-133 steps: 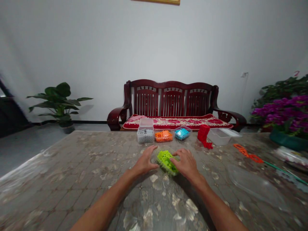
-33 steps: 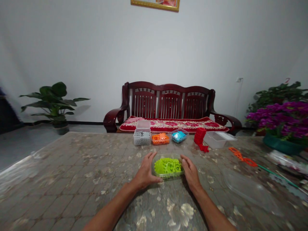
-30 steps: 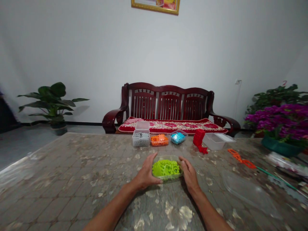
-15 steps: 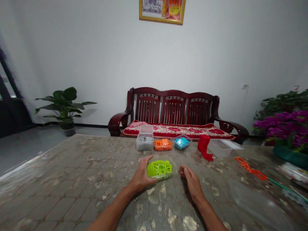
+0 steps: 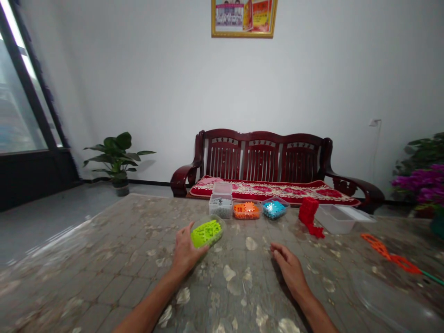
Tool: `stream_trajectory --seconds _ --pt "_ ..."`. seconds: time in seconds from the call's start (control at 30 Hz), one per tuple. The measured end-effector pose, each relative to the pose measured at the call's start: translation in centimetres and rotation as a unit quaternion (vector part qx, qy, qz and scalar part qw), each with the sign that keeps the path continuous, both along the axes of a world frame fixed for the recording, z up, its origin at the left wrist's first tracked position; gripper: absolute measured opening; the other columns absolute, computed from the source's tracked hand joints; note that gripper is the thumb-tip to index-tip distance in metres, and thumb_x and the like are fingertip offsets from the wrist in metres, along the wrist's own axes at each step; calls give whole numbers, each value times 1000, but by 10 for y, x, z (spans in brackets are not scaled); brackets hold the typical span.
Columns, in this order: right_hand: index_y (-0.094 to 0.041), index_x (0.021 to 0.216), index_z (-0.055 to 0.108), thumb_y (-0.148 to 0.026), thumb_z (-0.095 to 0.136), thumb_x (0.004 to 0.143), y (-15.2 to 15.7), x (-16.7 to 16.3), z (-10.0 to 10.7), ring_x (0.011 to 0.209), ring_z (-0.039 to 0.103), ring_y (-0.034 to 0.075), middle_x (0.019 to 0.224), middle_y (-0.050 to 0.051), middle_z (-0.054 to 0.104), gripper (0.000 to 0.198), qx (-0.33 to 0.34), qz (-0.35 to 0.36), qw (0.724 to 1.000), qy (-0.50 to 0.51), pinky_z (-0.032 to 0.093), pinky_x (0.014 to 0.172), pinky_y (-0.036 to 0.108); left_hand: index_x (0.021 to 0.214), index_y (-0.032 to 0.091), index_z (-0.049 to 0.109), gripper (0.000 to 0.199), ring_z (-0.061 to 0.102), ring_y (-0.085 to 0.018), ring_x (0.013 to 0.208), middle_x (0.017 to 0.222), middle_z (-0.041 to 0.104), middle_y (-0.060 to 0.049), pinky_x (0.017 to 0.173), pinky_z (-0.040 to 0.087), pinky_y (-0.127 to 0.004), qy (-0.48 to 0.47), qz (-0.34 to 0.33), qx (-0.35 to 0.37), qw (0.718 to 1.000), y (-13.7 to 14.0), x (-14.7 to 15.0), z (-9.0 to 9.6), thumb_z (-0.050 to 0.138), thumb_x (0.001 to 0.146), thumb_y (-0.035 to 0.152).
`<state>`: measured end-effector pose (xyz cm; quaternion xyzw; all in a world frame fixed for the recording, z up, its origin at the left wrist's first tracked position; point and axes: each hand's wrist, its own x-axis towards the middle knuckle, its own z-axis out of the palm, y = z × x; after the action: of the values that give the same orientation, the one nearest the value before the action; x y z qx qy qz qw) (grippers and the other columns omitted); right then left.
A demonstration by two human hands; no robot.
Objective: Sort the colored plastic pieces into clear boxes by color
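"Grey patterned table (image 5: 132,249), dark red sofa (image 5: 262,159) behind. What else?"

"A loose lid (image 5: 391,300) at the right. Along the far edge stand a grey box (image 5: 220,212), an orange tub (image 5: 247,215) and a blue tub (image 5: 275,215), each holding bits. The green tub (image 5: 224,227) is in front of the grey box, slightly to its left."

"And the grip?"

"The left hand (image 5: 185,247) is clamped round the green tub's near end. The right hand (image 5: 289,268) is well apart from it, fingers loosely bent, nothing seen in them."

"Is the tub lifted?"

"One cannot tell."

"How far along?"

"Filling looks done, as a judgement: the green tub is well stocked. It remains uncovered, outside the row, and a red piece (image 5: 308,212) and an orange piece (image 5: 390,254) are in no tub."

"Any change?"

"A second ago both hands hold it before the orange tub; now only the left does, and the tub sits farther left, turned askew."
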<state>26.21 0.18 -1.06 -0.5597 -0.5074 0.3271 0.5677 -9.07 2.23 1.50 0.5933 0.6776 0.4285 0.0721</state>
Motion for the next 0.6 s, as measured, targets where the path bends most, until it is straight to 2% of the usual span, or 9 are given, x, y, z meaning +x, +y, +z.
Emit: stream_trajectory --seconds 0.1,0.27,0.6 --pt "-20 99 79 -55 68 70 1 1 -2 105 73 34 108 12 80 46 -2 2 1000 -22 54 101 50 145 21 41 91 48 -43 136 139 53 -17 114 42 -58 14 66 -11 998 -1 -5 -2 83 66 31" --pt "-20 99 78 -51 68 69 1 0 -3 103 74 33 107 12 80 44 0 7 1000 -20 56 99 49 151 20 31 97 43 -49 139 147 47 -22 112 41 -59 9 112 -18 993 3 -1 -1 82 70 35" --pt "-20 98 79 -48 68 69 1 -1 -6 101 74 33 106 12 80 42 4 11 1000 -20 57 98 49 153 17 27 99 40 -50 142 156 30 -29 110 40 -60 -57 214 -52 974 39 10 20 82 74 38"
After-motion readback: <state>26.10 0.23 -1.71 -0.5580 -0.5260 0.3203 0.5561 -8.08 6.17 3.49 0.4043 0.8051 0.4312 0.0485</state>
